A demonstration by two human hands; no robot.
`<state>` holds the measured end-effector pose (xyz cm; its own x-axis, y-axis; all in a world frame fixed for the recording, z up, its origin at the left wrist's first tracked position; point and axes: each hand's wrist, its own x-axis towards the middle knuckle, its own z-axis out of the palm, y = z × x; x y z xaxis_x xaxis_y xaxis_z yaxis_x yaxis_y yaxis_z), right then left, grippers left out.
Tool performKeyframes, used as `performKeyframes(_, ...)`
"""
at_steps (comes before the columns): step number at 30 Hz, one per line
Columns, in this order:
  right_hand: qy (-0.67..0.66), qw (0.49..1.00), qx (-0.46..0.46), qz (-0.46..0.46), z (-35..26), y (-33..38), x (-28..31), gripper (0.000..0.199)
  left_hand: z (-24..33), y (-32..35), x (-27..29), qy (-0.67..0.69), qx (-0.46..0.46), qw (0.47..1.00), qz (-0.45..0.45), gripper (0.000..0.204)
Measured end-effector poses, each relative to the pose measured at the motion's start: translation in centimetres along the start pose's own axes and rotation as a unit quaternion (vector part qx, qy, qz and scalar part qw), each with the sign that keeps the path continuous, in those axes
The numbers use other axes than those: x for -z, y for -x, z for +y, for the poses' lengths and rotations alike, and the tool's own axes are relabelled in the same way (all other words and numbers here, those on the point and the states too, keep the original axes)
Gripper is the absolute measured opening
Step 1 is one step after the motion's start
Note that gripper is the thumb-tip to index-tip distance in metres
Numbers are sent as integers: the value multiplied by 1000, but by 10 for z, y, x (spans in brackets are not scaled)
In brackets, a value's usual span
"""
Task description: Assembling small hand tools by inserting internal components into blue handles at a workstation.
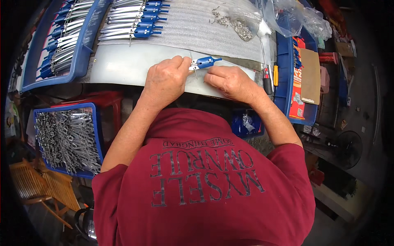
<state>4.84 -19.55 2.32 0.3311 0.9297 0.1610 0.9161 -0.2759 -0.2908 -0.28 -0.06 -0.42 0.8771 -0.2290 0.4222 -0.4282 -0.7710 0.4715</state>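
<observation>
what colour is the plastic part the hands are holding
Blue, with a thin metal pin through it; the plastic part shows best in the head view.

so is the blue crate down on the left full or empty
Full: the blue crate is heaped to its rim with tangled silver metal parts, hiding its floor.

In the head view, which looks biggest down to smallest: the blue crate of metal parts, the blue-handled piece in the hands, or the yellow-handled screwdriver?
1. Blue crate of metal parts
2. Blue-handled piece and yellow-handled screwdriver: look alike in size, so unranked.

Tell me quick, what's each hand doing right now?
Left hand: closed, pinching the metal end of the blue-handled part.
Right hand: closed, fingers at the same part near the thin metal pin.
</observation>
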Motion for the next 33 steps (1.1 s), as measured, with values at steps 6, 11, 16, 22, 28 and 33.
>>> performKeyframes(6,41,997,-7,-67,-4,-7,5,9,0,0,-1,-5,1,1000,1,18)
performKeyframes(11,58,997,-33,-33,-8,-4,-4,9,0,1,-1,-3,-1,1000,6,18)
performKeyframes(16,34,998,-58,-6,-9,-1,-8,12,0,0,-1,-3,-3,1000,3,18)
performKeyframes(22,-81,984,-151,40,-14,-1,6,8,-1,0,-2,-11,-18,1000,20,15)
performKeyframes(28,-144,946,-280,78,-9,-3,14,11,0,1,0,-8,-4,1000,2,18)
performKeyframes(33,-142,940,-301,72,-6,-8,10,12,1,0,0,-29,-22,999,10,16)
